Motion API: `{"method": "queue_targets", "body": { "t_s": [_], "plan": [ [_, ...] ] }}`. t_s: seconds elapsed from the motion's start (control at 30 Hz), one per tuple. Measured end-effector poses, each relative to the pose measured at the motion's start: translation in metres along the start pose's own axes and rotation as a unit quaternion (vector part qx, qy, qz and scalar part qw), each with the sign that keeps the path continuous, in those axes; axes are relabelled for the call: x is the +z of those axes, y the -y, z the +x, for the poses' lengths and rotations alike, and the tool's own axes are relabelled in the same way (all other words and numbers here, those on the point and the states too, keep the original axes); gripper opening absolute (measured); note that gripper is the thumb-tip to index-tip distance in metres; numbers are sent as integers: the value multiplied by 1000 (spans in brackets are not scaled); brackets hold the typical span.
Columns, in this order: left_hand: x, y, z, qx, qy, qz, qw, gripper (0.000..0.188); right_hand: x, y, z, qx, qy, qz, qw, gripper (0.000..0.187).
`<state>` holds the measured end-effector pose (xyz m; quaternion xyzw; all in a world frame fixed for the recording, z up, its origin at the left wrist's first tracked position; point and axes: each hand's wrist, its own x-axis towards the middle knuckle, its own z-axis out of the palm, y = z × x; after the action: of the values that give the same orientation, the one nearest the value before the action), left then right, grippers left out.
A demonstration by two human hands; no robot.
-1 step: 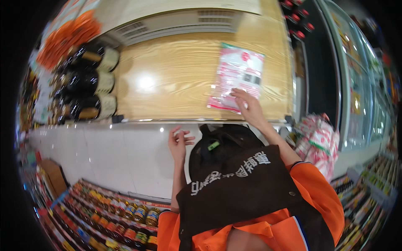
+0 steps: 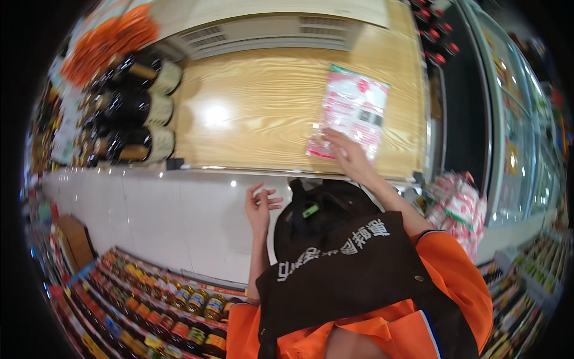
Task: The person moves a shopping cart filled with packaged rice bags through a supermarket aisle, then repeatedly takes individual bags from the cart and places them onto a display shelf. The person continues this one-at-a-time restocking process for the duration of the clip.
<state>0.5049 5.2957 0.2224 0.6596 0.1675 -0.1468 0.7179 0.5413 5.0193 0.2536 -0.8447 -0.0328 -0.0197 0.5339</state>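
Observation:
A flat plastic bag, white and clear with pink print and a green top edge, lies on the right part of a wooden shelf board. My right hand is laid over the bag's lower part. Its fingers are stretched out at the lower left of the bag and do not visibly grip it. My left hand hangs in the air before the board's front edge. The fingers there are loosely bent and apart, holding nothing.
Dark bottles stand in rows at the left end of the board, with orange packets behind. Pink-and-white bags are piled at the right, near a glass-doored cooler. A black round stool-like object is before me. Shelves of jars lie lower left.
My right hand's fingers have slid a little left across the bag toward its lower left side. The whole view has shifted slightly. My left hand stays much the same.

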Motion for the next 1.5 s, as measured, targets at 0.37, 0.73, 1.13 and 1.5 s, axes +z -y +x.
{"method": "queue_targets", "body": {
  "t_s": [0.37, 0.73, 1.13, 1.5],
  "plan": [
    [-103, 76, -114, -97, -254, -75, 959, 29, 250, 38, 145, 30, 240, -178, 954, 51],
    [-113, 30, -34, -20, -129, -42, 991, 24, 116, 38, 49, 46, 196, 45, 978, 31],
    [133, -42, 109, 298, 230, 414, 829, 40, -9, -25, -93, 165, -358, -115, 912, 39],
    [247, -124, 79, 128, 371, 161, 906, 41, -78, -46, -27, 276, -65, 511, 811, 69]
  ]
}}
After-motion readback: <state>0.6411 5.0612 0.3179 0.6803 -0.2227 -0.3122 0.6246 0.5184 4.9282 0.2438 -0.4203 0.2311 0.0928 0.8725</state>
